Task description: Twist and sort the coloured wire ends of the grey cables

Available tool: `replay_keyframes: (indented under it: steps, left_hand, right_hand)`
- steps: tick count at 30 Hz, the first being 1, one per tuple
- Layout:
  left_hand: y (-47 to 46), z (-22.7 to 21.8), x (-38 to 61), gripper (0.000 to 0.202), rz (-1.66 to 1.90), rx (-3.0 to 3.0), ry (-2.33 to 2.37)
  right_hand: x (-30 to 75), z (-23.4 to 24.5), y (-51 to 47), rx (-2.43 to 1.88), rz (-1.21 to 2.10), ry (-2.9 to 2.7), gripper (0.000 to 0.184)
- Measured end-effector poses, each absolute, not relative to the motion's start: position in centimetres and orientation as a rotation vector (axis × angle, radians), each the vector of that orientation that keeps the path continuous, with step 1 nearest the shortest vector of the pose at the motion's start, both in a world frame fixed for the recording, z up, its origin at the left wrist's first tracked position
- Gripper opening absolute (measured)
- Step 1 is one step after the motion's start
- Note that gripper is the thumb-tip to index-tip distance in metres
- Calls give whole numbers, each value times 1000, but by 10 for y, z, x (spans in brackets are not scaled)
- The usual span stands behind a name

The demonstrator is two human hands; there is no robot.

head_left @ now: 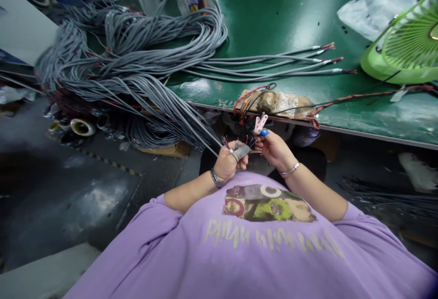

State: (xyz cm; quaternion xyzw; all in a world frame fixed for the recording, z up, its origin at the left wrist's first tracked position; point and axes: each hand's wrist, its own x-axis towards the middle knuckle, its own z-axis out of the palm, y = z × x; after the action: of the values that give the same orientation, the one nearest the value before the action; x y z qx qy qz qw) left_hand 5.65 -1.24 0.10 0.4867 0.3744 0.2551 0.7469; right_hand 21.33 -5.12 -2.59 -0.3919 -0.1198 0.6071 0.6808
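My left hand (pixel 227 162) is closed around the ends of grey cables (pixel 200 128), with thin coloured wires (pixel 249 141) fanning out past its fingers. A grey wrapping (pixel 241 151) sits at its thumb; I cannot tell whether it is a finger cover. Just to the right, my right hand (pixel 273 149) pinches the tips of the thin wires. Something blue (pixel 264 132) covers one of its fingertips. Directly above that fingertip is a pale pink clip (pixel 260 124), at the table's front edge; whether they touch is unclear.
A large heap of looped grey cable (pixel 137 48) lies across the green table (pixel 273 11), several stripped ends pointing right. A taped cardboard piece (pixel 290 103) with wires lies along the edge. At right stand a green fan (pixel 386 61) and a plastic bag (pixel 376 9). Tape rolls (pixel 82 127) lie below.
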Motion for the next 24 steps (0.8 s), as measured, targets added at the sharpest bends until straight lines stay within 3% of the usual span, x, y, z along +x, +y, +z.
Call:
replay_keyframes:
  steps: [7, 24]
  left_hand:
    - [-5, 15, 67, 38, 487, 1035, 726]
    - [0, 14, 81, 40, 402, 987, 782]
  right_hand:
    - [236, -8, -38, -978, 1386, -306, 58]
    - [221, -5, -20, -996, 1150, -359, 57]
